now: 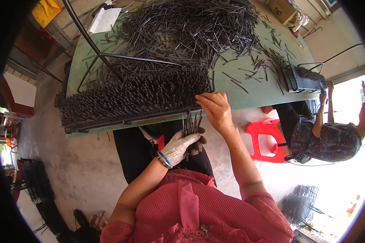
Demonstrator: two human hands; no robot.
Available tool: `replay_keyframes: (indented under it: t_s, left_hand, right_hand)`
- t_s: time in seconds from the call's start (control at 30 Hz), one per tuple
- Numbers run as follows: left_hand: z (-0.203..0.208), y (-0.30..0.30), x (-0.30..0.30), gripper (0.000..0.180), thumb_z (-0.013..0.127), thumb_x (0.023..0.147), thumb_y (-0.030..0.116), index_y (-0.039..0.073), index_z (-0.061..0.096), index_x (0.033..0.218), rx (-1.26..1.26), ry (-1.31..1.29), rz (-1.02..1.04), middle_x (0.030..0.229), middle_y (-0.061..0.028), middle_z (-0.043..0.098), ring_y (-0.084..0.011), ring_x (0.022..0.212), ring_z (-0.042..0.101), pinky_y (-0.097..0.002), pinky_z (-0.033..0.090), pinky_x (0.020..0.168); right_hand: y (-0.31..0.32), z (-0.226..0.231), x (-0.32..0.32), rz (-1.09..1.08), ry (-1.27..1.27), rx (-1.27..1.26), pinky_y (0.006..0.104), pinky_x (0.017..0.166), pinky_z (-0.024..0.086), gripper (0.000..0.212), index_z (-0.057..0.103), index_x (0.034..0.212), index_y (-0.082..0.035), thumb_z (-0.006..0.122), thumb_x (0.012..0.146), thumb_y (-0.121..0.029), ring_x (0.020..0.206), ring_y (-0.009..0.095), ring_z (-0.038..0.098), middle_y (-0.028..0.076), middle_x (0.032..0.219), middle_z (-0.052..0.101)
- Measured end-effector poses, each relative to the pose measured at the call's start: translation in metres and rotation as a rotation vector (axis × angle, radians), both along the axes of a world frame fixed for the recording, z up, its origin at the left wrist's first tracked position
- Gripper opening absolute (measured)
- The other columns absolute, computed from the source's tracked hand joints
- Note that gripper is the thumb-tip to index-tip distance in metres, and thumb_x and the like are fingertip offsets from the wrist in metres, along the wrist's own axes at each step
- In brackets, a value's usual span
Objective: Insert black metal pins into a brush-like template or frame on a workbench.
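Note:
My left hand (178,148), in a pale knitted glove, is closed round a bundle of thin dark sticks (192,126) that points up below the table edge. My bare right hand (218,110) is at the right end of a long black rack (129,122). Its thumb and fingers are pinched together there; what they grip, if anything, is hidden. The rack lies along the near table edge, packed with dense rows of upright dark sticks (134,93). Behind it, a large heap of loose dark sticks (190,28) covers much of the table.
A bent black metal rod frame (109,65) rises over the rack. On the green table (231,99) lie scattered sticks and an open notebook (104,21). At right, a co-worker (326,135) is beside a smaller filled rack (302,83). A red plastic stool (253,139) stands on the floor.

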State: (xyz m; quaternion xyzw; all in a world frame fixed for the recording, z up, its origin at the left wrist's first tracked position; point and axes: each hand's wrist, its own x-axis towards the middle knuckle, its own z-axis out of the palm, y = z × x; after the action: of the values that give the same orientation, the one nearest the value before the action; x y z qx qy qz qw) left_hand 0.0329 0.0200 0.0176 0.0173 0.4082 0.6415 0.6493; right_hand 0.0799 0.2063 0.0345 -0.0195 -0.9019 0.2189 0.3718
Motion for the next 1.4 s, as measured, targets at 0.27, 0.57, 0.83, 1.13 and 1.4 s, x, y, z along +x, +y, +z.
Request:
replay_keyframes:
  t_s: [0.27,0.57,0.83,1.13,1.4]
  left_hand:
    - [0.015,0.001,-0.003,0.029,0.052,0.099,0.015,0.001,0.054,0.125,0.075,-0.022,0.043,0.098,-0.0086,0.066,-0.0100,0.074,0.061,-0.0227,0.051,0.064]
    - [0.016,0.011,0.003,0.031,0.051,0.099,0.017,0.002,0.053,0.127,0.057,0.048,0.004,0.100,-0.0095,0.066,-0.0099,0.075,0.062,-0.0230,0.051,0.063]
    - [0.011,0.020,0.004,0.029,0.052,0.099,0.015,0.001,0.053,0.125,0.001,0.115,-0.035,0.098,-0.0103,0.066,-0.0085,0.069,0.061,-0.0216,0.048,0.056]
    - [0.008,0.020,0.007,0.029,0.052,0.099,0.012,0.000,0.053,0.125,-0.008,0.072,-0.079,0.098,-0.0101,0.066,-0.0079,0.068,0.060,-0.0207,0.048,0.058]
    - [0.007,0.019,0.004,0.028,0.054,0.097,0.011,0.000,0.057,0.123,-0.034,0.021,-0.065,0.102,-0.0090,0.068,-0.0087,0.077,0.062,-0.0208,0.050,0.062]
  right_hand:
    - [-0.003,0.022,0.018,-0.101,-0.119,-0.506,0.0295,0.068,0.048,0.017,0.072,0.098,-0.001,0.073,0.084,-0.012,0.080,0.020,0.061,0.009,0.092,0.068]
    - [0.000,0.017,0.041,-0.042,-0.419,-1.103,0.0245,0.070,0.048,0.022,0.070,0.095,0.006,0.068,0.091,-0.015,0.076,0.010,0.060,0.006,0.082,0.069]
    - [0.029,0.040,0.022,-0.238,-0.012,-0.564,0.0291,0.072,0.051,0.015,0.071,0.096,0.002,0.072,0.084,-0.007,0.079,0.021,0.067,0.012,0.088,0.071]
    - [0.035,0.026,0.006,-0.190,0.003,-0.382,0.0338,0.074,0.050,0.015,0.072,0.095,-0.001,0.073,0.081,-0.008,0.080,0.027,0.065,0.011,0.092,0.071]
    - [0.027,0.009,0.002,-0.206,0.011,-0.336,0.0324,0.079,0.047,0.015,0.072,0.095,-0.001,0.073,0.081,-0.006,0.082,0.025,0.064,0.011,0.092,0.072]
